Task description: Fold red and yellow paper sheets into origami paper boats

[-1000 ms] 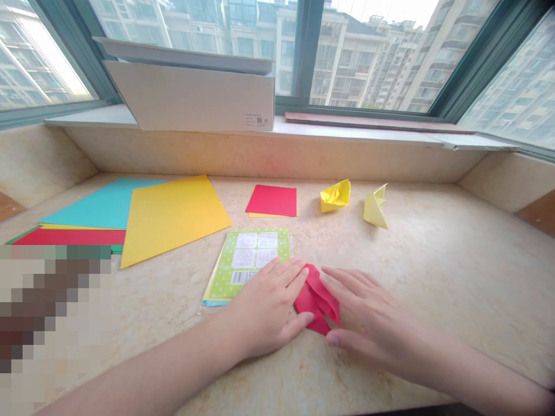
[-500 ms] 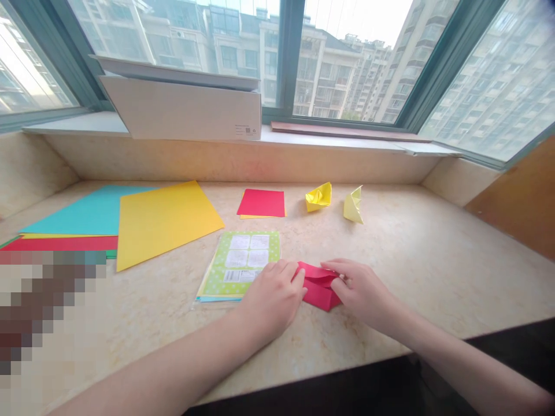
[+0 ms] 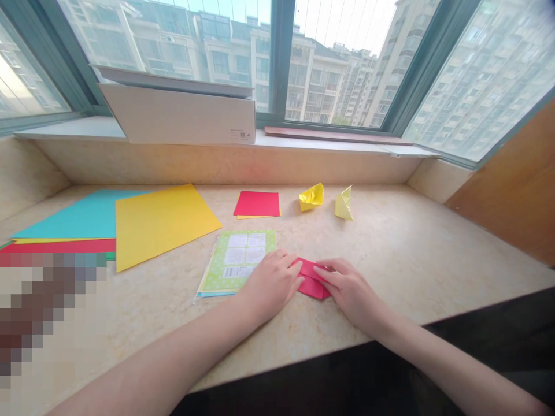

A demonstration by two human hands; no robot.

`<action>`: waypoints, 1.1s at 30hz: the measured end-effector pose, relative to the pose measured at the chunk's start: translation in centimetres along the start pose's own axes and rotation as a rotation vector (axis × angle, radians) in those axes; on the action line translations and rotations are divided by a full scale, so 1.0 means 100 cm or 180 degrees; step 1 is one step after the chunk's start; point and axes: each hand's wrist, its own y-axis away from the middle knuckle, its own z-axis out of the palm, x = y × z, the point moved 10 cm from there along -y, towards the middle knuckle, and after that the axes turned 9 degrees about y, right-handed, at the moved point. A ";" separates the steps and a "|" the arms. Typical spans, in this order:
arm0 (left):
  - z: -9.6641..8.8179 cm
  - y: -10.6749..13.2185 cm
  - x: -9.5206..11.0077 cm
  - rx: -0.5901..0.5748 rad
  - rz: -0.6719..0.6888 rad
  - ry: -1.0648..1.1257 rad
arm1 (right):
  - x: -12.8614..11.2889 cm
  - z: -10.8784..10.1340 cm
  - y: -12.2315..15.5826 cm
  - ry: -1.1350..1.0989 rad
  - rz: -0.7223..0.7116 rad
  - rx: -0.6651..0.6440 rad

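Left hand [image 3: 271, 283]: fingers pressed together, tips on the folded red origami paper [image 3: 311, 287]
Right hand [image 3: 351, 293]: fingers together on its far side; any pinch is hard to tell
Beside: green polka-dot paper pack [image 3: 236, 263]

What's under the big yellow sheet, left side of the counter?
The big yellow sheet overlaps the teal sheet along its left edge. Anything further beneath it is covered and cannot be seen.
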 end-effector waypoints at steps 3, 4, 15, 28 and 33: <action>0.000 0.000 0.001 0.0026 0.0047 -0.0088 | -0.009 0.000 0.001 0.0185 -0.0247 -0.0084; 0.000 0.000 0.001 0.0019 0.0071 -0.0131 | -0.010 -0.001 0.002 0.0230 -0.0315 -0.0109; 0.015 0.001 0.010 -0.0022 0.0400 -0.0402 | -0.016 -0.008 0.014 0.0870 -0.0943 -0.0838; 0.015 0.001 0.020 -0.0095 0.0675 -0.0291 | -0.027 -0.004 0.023 0.0811 -0.1242 -0.1034; 0.015 0.005 0.023 -0.0237 0.0719 -0.0092 | -0.031 -0.003 0.016 0.0970 -0.1452 -0.0938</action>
